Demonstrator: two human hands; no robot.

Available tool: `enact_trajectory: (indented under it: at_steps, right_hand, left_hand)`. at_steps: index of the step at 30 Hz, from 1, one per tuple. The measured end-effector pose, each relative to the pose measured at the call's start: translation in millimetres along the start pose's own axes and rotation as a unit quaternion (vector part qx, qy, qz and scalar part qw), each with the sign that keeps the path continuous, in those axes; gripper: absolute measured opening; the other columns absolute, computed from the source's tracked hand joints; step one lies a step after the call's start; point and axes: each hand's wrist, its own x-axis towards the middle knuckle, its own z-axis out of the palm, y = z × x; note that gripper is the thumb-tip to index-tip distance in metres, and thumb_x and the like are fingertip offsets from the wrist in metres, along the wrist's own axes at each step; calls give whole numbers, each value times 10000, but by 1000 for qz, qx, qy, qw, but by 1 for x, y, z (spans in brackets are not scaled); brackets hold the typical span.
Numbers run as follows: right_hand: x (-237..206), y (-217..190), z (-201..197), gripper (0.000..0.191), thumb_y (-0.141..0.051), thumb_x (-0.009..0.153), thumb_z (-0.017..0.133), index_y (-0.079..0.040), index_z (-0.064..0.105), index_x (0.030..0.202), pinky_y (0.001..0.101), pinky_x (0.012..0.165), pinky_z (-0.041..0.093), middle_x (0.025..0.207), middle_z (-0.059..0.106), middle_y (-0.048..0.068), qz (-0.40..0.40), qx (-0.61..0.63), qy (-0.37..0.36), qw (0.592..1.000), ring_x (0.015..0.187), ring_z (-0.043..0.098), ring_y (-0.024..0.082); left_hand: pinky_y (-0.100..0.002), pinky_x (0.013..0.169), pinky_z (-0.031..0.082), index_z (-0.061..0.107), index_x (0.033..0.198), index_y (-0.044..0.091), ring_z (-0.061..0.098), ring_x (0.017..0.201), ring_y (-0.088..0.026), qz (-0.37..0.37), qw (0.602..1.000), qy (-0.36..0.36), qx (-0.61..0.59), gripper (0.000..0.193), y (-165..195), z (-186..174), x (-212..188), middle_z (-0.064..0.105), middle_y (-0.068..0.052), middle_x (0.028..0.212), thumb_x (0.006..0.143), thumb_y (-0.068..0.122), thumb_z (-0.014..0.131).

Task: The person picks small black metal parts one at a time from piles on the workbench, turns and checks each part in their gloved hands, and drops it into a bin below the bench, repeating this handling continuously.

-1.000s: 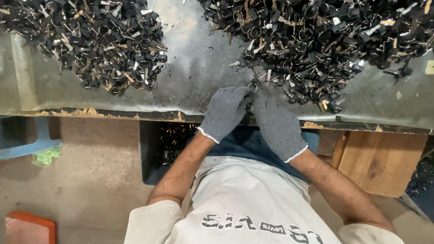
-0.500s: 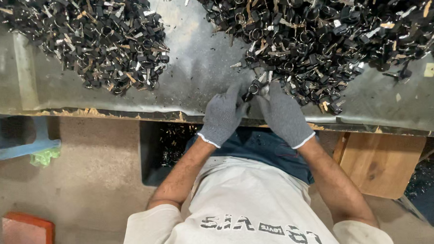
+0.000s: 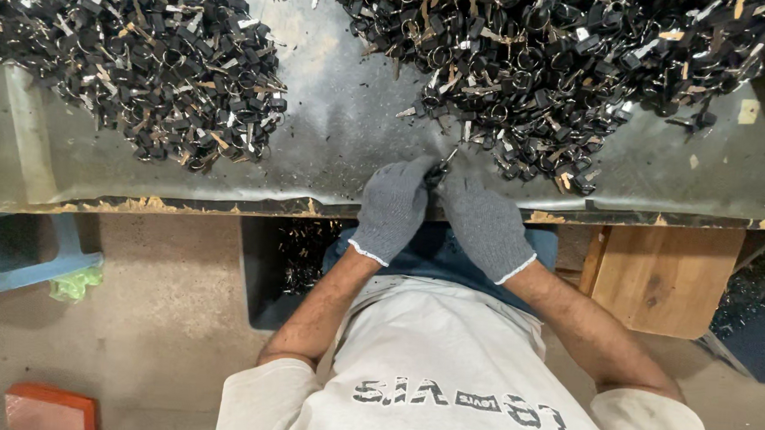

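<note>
I see both gloved hands, left hand [image 3: 393,205] and right hand [image 3: 484,221], pinching one small dark metal part [image 3: 441,166]. It is thin and glinting. The big pile [image 3: 544,67] lies just beyond.

My left grip [image 3: 393,205] and right grip [image 3: 483,224] drawn back from the heap's edge toward the counter [image 3: 334,144] lip, now pressed together, a small dark metal piece [image 3: 440,168] pinched between my fingertips, right grip lower than before.

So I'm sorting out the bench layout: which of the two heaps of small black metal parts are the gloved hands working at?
The larger heap, at the bench's upper right. Both the left hand and right hand meet at its near edge; the smaller heap lies apart, untouched.
</note>
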Motion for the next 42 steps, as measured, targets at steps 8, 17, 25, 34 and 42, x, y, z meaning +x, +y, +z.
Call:
enact_trajectory:
  at_steps: [8,17,25,34,42]
  right_hand:
    - [16,15,-13,417,-198,1020,596,46,512,1347,457,589,553,781,687,180,25,206,-88,974,686,702,360]
    - [10,16,-6,444,-205,996,583,62,491,1339,472,567,550,804,703,206,58,167,-72,982,701,716,378]
    - [16,16,-13,466,-264,1054,565,59,463,1374,539,649,571,934,719,244,96,147,-95,980,795,726,406]
    - [13,7,-15,372,-228,985,649,3,559,1262,515,818,576,1188,696,245,53,155,27,986,997,698,421]
    - [1,14,-21,506,-280,984,624,32,514,1366,494,741,590,993,708,239,63,137,-186,971,866,722,399]
  left_hand:
    - [-480,872,503,647,1201,50,649,942,-355,37,999,-4,15,319,1,0,-3,675,-147,987,882,59,658]
    - [-480,897,512,650,1176,63,652,962,-345,78,997,-12,23,291,-10,-2,-6,667,-132,979,885,68,663]
    - [-414,750,526,691,1149,103,659,854,-261,17,998,16,66,203,-5,-19,10,716,-107,947,947,125,697]
    - [-488,855,498,675,1225,76,617,1031,-325,-8,986,79,150,378,-9,-30,67,674,-177,1137,896,256,722]
    - [-454,800,525,666,1167,106,676,912,-317,38,997,-45,43,209,-12,10,29,695,-129,1068,986,207,689]
